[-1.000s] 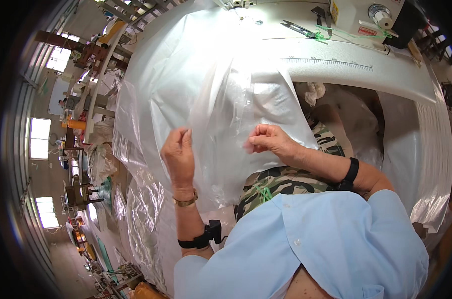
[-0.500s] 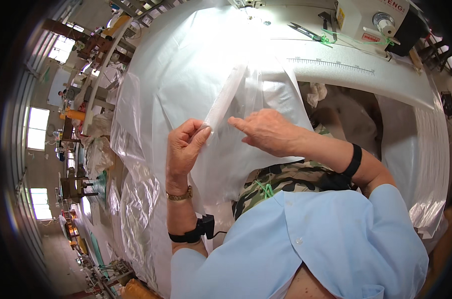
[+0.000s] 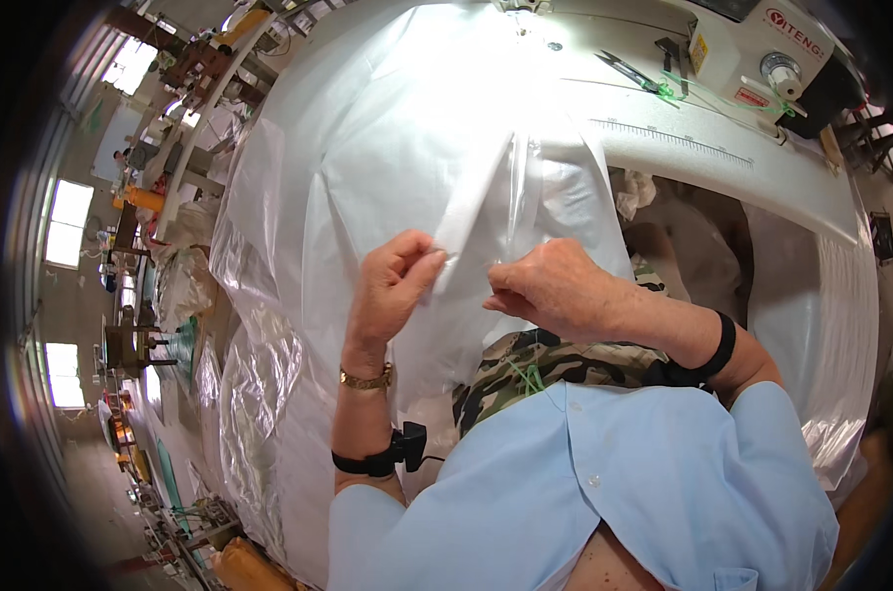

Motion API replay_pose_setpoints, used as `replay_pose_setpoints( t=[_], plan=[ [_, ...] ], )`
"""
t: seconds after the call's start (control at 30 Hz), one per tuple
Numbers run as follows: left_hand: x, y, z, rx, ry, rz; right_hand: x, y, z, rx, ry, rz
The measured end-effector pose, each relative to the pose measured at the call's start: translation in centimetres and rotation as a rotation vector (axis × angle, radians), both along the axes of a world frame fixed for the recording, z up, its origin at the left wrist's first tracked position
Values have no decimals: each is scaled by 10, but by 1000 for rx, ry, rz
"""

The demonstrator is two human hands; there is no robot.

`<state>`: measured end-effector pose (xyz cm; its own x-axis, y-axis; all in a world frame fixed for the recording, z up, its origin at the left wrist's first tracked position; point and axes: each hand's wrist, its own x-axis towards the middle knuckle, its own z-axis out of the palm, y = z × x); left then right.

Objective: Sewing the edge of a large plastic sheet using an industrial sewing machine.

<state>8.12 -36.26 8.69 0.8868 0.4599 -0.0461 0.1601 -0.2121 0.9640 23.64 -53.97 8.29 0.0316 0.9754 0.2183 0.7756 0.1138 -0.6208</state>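
Observation:
A large translucent white plastic sheet [image 3: 367, 167] spreads over the sewing table and hangs down over my lap. A folded strip [image 3: 474, 202] of it runs from the brightly lit needle area [image 3: 522, 12] down toward me. My left hand [image 3: 392, 286] is closed, pinching the lower part of this strip between thumb and fingers. To its right, my right hand [image 3: 555, 286] is closed too, its fingertips pressed together at the sheet's other edge. The fingers of that hand partly hide what they grip.
The white sewing machine [image 3: 761, 59] stands at the far right. Thread snips [image 3: 628, 71] with green thread lie on its bed, near a printed ruler [image 3: 673, 138]. Layered plastic sheets [image 3: 826, 345] hang at the right. Crumpled clear plastic [image 3: 254, 404] lies at the left.
My right hand has gone from a pointing finger to closed fingertips and come slightly nearer me. My left hand, still pinching the strip, appears a little farther right.

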Motion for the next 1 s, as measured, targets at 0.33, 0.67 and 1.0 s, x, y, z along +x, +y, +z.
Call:
replay_pose_setpoints(
  t=[0.33,0.67,1.0],
  plan=[
    [6,-19,-31,-286,9,-229,-16,11,-3,19,31,21],
    [4,-28,-31,-354,-76,-157,-27,18,-17,352,-101,103],
    [13,-10,-37,-423,26,-99,-22,19,-11,346,-456,286]
  ],
)
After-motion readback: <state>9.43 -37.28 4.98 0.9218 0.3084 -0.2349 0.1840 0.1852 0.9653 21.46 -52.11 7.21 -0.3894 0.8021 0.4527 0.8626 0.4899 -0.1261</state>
